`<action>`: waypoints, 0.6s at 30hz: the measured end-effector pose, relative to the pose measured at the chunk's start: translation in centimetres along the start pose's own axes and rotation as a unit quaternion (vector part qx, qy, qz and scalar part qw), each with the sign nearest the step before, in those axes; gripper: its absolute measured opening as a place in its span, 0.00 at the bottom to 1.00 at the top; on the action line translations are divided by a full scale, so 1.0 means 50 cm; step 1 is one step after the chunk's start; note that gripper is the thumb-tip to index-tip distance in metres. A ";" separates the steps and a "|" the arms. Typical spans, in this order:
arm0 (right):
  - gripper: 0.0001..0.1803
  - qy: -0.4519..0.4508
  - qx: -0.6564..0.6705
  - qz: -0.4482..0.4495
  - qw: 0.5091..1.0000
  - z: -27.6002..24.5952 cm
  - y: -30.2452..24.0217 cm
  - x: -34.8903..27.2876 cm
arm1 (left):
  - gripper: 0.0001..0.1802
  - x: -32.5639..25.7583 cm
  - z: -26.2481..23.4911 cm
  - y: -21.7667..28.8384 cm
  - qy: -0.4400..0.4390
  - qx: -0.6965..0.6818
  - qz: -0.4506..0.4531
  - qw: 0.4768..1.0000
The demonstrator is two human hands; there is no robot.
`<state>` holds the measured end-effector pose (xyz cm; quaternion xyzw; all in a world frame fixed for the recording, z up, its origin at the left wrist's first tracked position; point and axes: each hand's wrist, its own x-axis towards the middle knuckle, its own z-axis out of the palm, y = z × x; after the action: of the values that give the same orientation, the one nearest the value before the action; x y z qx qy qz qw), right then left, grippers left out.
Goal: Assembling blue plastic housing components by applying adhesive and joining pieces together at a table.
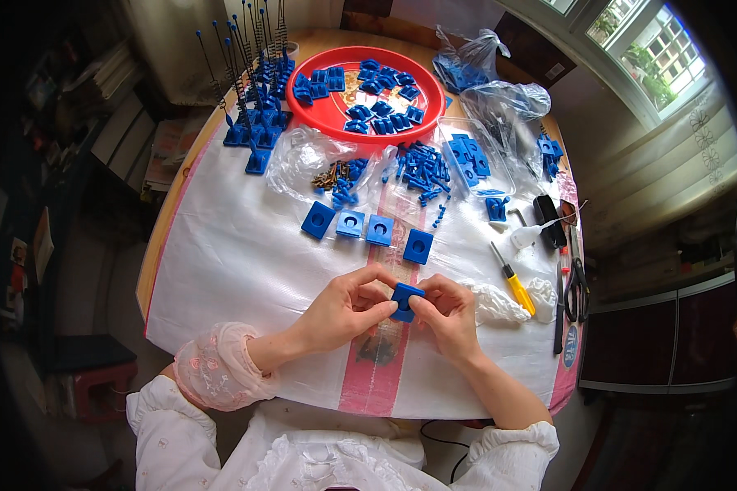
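Note:
Both my hands meet near the front middle of the table, pinching a small square blue plastic piece (403, 313) between them. The thumb and fingers of my left hand (344, 309) grip its left side. On its right side, my right hand (452, 319) holds it with thumb and fingertips; part of the piece is covered by both hands. Just beyond lie several similar blue squares in a loose row: a plain-faced one (318, 220), two with round recesses (350, 223) (379, 230), and another with a round mark (418, 245) closest to my hands.
A red round tray (327, 129) of blue parts stands at the back. Blue bases with upright springs (258, 131) crowd the far left. Loose blue pieces (422, 172) and brass-coloured screws (327, 178) lie mid-table. At right are a yellow-handled screwdriver (518, 293), scissors (579, 290) and crumpled white tissue (499, 304).

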<state>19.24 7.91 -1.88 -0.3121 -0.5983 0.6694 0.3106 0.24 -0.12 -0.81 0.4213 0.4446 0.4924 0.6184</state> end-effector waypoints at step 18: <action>0.04 -0.016 -0.007 0.018 1.000 0.002 -0.014 -0.003 | 0.09 0.001 -0.003 0.000 0.012 0.011 -0.006 1.000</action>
<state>19.29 7.80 -1.17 -0.3139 -0.6020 0.6759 0.2869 0.10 -0.08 -0.87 0.4195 0.4601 0.4887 0.6112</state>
